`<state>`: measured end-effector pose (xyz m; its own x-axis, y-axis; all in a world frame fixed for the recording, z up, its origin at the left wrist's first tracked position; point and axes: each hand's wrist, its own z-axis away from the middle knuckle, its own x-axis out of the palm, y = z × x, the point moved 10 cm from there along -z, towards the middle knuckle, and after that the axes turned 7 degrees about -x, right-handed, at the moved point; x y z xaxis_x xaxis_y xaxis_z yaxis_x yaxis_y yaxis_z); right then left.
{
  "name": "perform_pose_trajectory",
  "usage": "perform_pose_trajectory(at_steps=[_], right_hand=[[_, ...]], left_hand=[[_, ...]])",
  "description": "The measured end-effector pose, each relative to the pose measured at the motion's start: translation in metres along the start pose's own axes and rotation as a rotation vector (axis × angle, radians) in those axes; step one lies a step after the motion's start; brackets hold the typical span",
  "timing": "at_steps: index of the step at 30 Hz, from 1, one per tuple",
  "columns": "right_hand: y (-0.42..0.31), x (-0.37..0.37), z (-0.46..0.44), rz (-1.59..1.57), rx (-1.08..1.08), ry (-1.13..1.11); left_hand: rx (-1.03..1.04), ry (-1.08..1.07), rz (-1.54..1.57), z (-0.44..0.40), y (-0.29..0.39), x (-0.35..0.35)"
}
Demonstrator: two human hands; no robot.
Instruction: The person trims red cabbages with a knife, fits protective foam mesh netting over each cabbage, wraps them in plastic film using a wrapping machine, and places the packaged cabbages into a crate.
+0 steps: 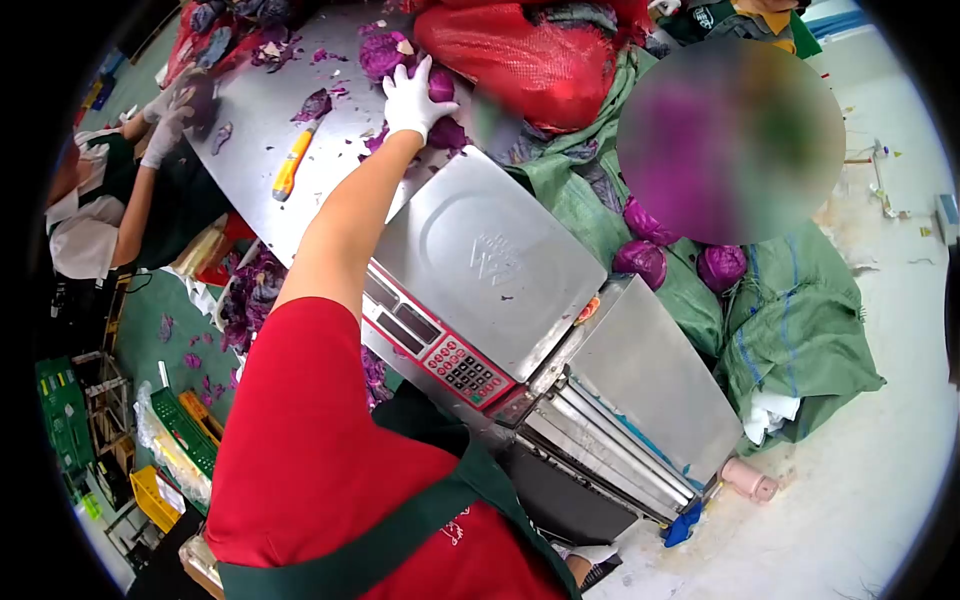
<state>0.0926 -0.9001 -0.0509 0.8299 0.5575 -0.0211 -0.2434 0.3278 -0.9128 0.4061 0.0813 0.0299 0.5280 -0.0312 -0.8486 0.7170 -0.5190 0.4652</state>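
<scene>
My left hand (412, 102), in a white glove, reaches over the metal table with its fingers spread. It touches or nearly touches a purple cabbage (441, 84) between forefinger and thumb. Another purple cabbage (380, 52) lies just beyond the fingertips, with loose purple leaves around. Low in the view, partly behind my apron, is my gloved right hand (597, 552); its fingers are hidden, beside something black. Below my left forearm stands a scale (490, 260) with a steel plate and a red-edged keypad (465, 372). A yellow-handled knife (292, 165) lies on the table to the left.
Right of the scale is a steel wrapping machine (650, 375). A red mesh sack (520, 65) and green sacks (800, 340) with cabbages stand beyond. At the left, a co-worker's gloved hands (170, 115) are at the table edge. A yellow crate (157, 500) sits lower left.
</scene>
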Motion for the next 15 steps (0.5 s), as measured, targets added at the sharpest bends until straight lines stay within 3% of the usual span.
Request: perform_pose_trajectory(at_steps=[3, 6, 9, 13, 15], right_hand=[[-0.004, -0.002, 0.007, 0.015, -0.014, -0.002], [-0.006, 0.013, 0.014, 0.006, -0.015, 0.011], [0.002, 0.008, 0.004, -0.071, 0.018, -0.035], [-0.009, 0.018, 0.014, -0.028, -0.037, -0.030], [-0.010, 0.015, 0.014, 0.014, -0.045, -0.026]], left_hand=[[-0.044, -0.015, 0.119, -0.005, -0.008, -0.007], [-0.283, -0.040, 0.595, -0.016, -0.044, -0.007], [-0.032, -0.321, 1.051, -0.003, 0.001, -0.038], [0.189, -0.759, 0.810, 0.106, 0.094, -0.120], [0.289, -0.810, 0.774, 0.153, 0.115, -0.130]])
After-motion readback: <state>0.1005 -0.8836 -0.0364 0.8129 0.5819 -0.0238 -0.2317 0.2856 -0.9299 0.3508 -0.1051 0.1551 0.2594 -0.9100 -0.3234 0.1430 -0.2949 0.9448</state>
